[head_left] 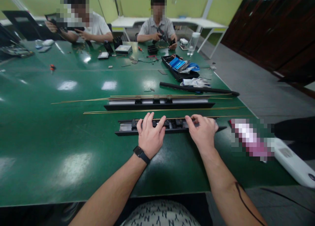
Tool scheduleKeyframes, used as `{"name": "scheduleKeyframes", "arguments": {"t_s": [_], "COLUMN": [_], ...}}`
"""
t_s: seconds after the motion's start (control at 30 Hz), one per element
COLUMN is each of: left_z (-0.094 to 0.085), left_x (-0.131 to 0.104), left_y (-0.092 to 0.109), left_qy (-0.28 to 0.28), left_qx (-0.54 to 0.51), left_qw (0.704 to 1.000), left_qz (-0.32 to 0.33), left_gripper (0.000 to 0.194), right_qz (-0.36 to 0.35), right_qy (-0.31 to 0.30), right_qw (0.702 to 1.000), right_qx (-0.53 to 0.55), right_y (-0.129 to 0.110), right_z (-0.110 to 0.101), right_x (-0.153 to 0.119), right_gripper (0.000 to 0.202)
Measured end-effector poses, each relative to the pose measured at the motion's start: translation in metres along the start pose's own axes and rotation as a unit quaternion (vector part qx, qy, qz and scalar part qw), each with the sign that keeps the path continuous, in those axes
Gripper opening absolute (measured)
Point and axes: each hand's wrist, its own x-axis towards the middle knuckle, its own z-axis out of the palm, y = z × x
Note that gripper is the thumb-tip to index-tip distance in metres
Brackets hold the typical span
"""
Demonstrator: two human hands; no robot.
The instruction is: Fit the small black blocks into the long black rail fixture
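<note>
A black metal channel [125, 126] with a silvery inside lies lengthwise in front of me, with black blocks [179, 122] set along it. A thin brass rod [173, 118] runs along its far edge and sticks out to the right. My left hand [150, 134], a dark watch on its wrist, rests over the channel's middle with fingers spread, touching the blocks and rod. My right hand [203, 131] is closed at the channel's right part, thumb and fingers pinching the rod. Its fingers partly hide the grip.
Beyond lies a second black channel [159, 106] with several brass rods [98, 112] around it. Farther back are a black bar [201, 89], white gloves [197, 82] and a black tray [176, 71] with blue packs. A white device [292, 162] lies right. Two people work opposite.
</note>
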Motion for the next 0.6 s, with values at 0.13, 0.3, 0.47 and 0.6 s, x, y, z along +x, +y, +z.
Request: {"name": "scheduleKeyframes", "arguments": {"t_s": [0.13, 0.3, 0.47, 0.6], "left_z": [-0.0006, -0.0008, -0.0002, -0.0002], "left_x": [0.0001, 0.0002, -0.0001, -0.0001], "left_y": [0.0, -0.0006, -0.0014, -0.0016], "left_qy": [0.0, -0.005, -0.004, -0.002], "left_qx": [-0.002, -0.001, -0.002, -0.005], "left_qw": [1.0, 1.0, 1.0, 1.0], "left_qz": [-0.002, -0.003, -0.003, -0.006], "left_gripper": [0.043, 0.044, 0.044, 0.044], "right_qz": [0.001, 0.004, 0.003, 0.004], "right_qy": [-0.003, 0.002, 0.009, 0.004], "right_qw": [1.0, 1.0, 1.0, 1.0], "right_qx": [0.005, 0.008, 0.006, 0.003], "right_y": [0.0006, 0.0039, 0.0057, 0.0048], "right_z": [-0.0006, 0.003, 0.0052, 0.0033], "right_x": [0.0004, 0.0006, 0.0002, 0.0001], "right_gripper": [0.041, 0.041, 0.04, 0.038]}}
